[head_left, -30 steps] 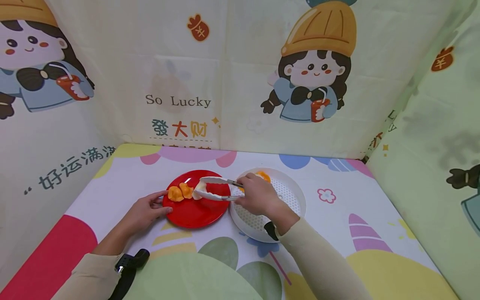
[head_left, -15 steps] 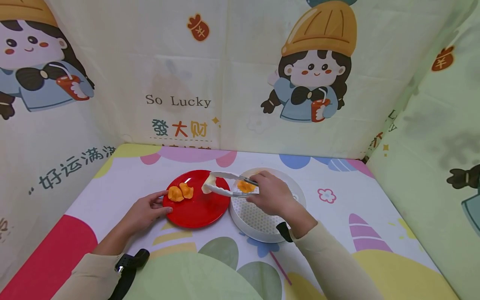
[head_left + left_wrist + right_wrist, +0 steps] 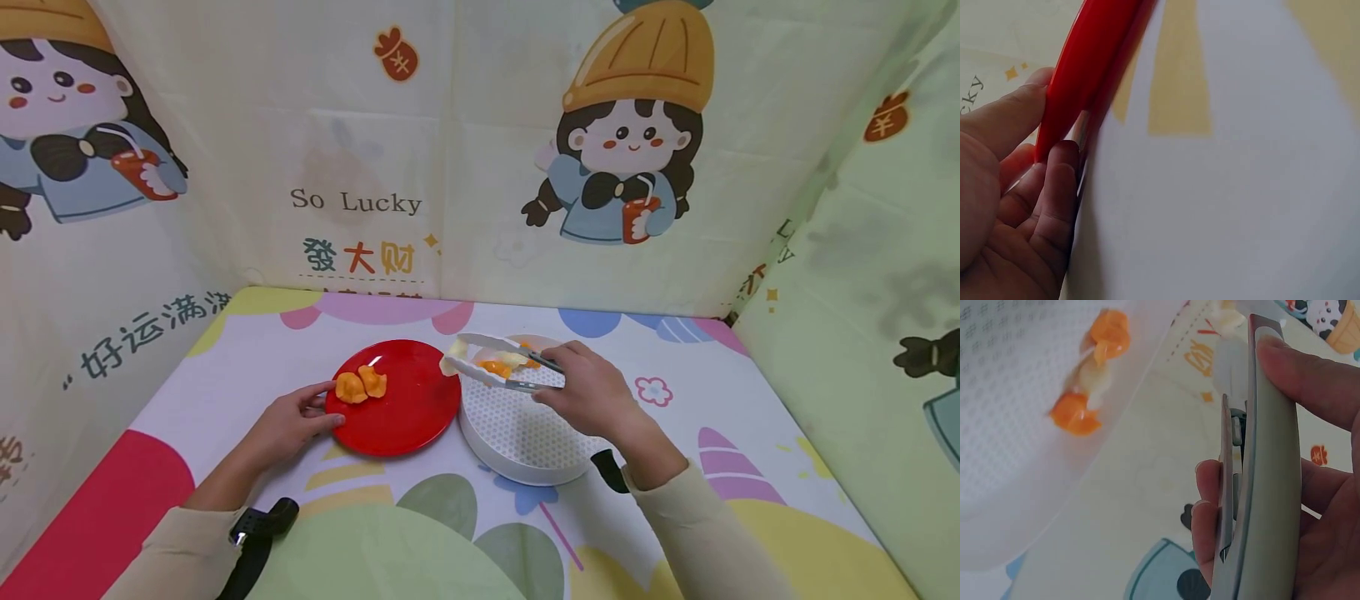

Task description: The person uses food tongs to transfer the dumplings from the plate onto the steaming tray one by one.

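evidently the pale dumpling (image 3: 451,360) is the delicate thing: it sits pinched between the white tips of the tongs (image 3: 523,386), seemingly raised over the spot where the red plate (image 3: 405,423) meets the white tray (image 3: 528,433). it looks light, soft-edged and smooth, so i would expect it to slide if nipped by its thin rim; the thicker middle should be the safer place to hold, with a light squeeze, though whether it is dough or moulded plastic i cannot tell. the right hand (image 3: 588,390) grasps the tongs by their handles, thumb along one arm and fingers on the other; those arms look stiff and springy, probably letting little of the squeeze be felt. the left hand (image 3: 294,421) pinches the plate's near-left rim, thumb above and fingers beneath. that plate looks glossy, rigid and fairly light, so a rim hold should steady it. two orange dumplings (image 3: 351,388) lie side by side on it, near that hand, while more pieces (image 3: 1074,415), orange and pale, rest in the tray.
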Available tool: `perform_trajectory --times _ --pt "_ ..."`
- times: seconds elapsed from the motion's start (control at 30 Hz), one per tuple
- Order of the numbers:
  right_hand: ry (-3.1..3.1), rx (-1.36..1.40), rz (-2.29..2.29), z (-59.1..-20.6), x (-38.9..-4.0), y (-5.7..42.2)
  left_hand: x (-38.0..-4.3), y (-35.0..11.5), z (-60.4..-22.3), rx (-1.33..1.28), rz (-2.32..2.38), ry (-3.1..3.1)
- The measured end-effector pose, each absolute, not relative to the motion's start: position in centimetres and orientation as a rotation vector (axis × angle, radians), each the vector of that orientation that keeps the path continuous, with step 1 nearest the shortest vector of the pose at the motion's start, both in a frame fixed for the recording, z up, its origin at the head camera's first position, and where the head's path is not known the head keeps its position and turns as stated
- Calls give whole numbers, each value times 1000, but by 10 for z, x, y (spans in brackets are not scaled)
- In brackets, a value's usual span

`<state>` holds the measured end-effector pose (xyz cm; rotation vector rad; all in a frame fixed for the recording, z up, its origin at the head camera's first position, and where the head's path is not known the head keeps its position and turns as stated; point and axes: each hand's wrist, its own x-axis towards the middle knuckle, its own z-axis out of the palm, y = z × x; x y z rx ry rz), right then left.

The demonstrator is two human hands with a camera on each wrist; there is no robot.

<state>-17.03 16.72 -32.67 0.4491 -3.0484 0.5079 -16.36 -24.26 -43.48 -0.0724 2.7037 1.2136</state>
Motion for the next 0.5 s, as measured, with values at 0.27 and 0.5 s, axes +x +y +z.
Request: perform_trajectory --times 0.27,0.5 --pt "-3021 453 455 -324 -166 190 -162 -242 -435 -98 1224 2693" --pt "-3015 421 449 -330 -162 209 -162 -242 -432 -87 1222 2689"
